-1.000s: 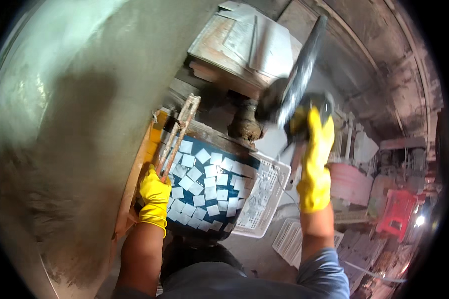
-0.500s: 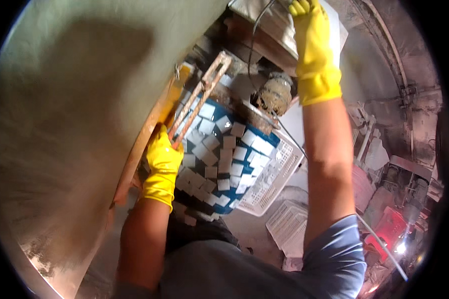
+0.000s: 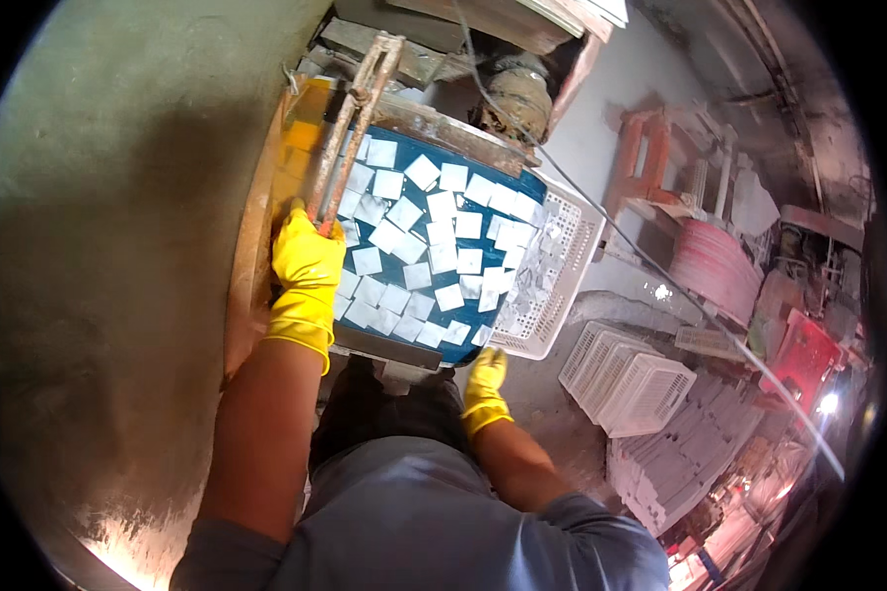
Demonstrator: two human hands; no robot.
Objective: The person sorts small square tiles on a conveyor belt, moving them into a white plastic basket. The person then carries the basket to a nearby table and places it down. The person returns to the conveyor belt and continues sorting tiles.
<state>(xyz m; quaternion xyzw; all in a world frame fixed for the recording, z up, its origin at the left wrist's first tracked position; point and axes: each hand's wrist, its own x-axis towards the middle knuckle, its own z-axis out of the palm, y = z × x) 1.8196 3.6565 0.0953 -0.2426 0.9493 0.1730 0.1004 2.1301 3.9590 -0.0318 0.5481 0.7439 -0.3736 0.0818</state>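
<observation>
My left hand, in a yellow rubber glove, is closed round the lower end of a rusty slotted metal bar. The bar slants up and away along the left side of a dark blue belt. Many square white tiles with faint grey veins lie scattered over the belt, some edge to edge. My right hand, gloved the same way, is by the belt's near right corner, close to the rim of a white perforated basket. Its fingers are too small and bunched to tell whether they grip anything. Tile pieces lie in the basket.
A large grey-green curved surface fills the left side. A crusted motor-like part stands beyond the belt. Stacked white baskets sit on the floor at right, near a red container. A cable crosses diagonally.
My right hand has come down from the upper right, beyond the belt, to the near right corner by the basket. My left hand stays on the bar. The view has shifted.
</observation>
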